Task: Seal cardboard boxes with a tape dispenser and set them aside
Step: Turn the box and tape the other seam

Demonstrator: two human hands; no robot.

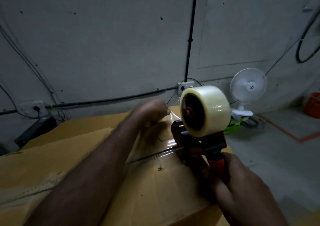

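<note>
A large brown cardboard box [72, 156] fills the lower left, its top flaps closed. My right hand [242, 186] grips the red handle of a tape dispenser [195, 144] that carries a big roll of clear tape [207, 109]. The dispenser sits on the box top near its right edge. My left hand [152, 111] reaches across the box and pinches the free end of the clear tape [174, 117], pulled out from the dispenser above the far part of the box. A strip of clear tape lies along the flap seam.
A grey wall with black cables and a socket [185, 87] stands behind the box. A white fan [247, 90] sits at the right on a green box [233, 125]. An orange container [313, 104] is far right. Grey floor with an orange line lies to the right.
</note>
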